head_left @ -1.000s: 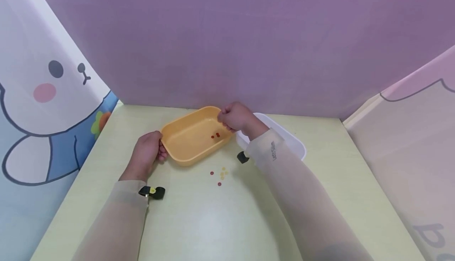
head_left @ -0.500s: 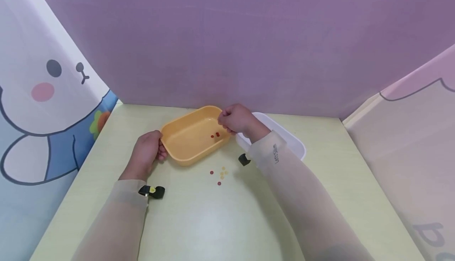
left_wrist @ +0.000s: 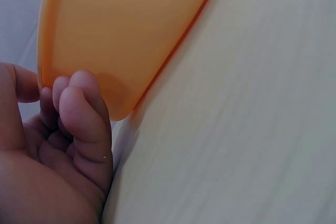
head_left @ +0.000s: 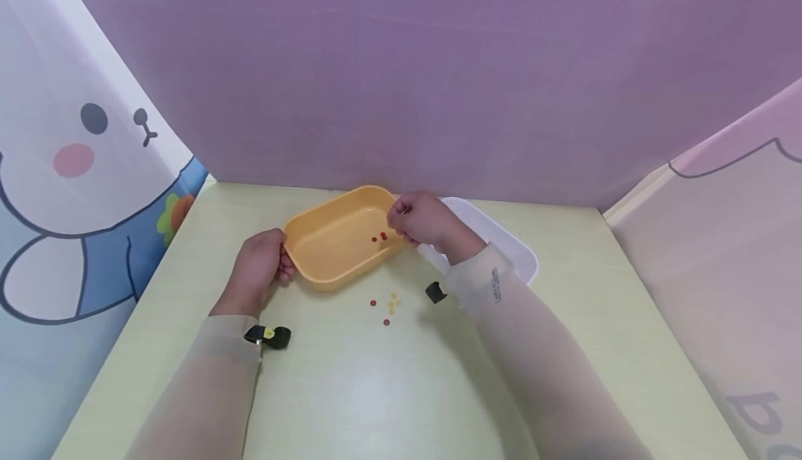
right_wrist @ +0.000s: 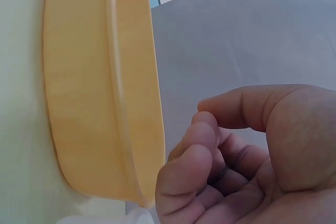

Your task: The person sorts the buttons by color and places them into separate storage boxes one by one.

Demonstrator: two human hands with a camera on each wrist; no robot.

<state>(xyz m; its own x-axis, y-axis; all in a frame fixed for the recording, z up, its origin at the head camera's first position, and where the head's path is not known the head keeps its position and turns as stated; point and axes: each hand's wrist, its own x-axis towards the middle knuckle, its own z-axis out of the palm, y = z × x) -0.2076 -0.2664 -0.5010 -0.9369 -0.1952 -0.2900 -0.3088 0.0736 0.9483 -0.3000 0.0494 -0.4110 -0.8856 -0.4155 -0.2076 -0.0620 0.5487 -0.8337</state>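
Note:
A yellow-orange plastic tray (head_left: 332, 248) sits slanted at the back of the table in the head view. My left hand (head_left: 260, 262) pinches its left end, thumb and fingers at the rim, as the left wrist view also shows. Beyond the tray's right corner hovers my right hand (head_left: 432, 223), fingers curled. In the right wrist view its thumb meets the index fingertip, with nothing visible between them. Small red discs (head_left: 383, 236) lie inside the tray toward its right end. On the table in front are several small yellow discs (head_left: 392, 305) and two red discs (head_left: 386, 322).
A white tray (head_left: 501, 237) stands right of the yellow one, partly hidden by my right hand and sleeve. The pale table (head_left: 351, 390) ends at a purple backdrop (head_left: 401, 84), with printed panels at both sides.
My right hand has drawn back slightly to the right and toward me, away from the tray's right corner. My left hand, the trays and the discs stay nearly in place.

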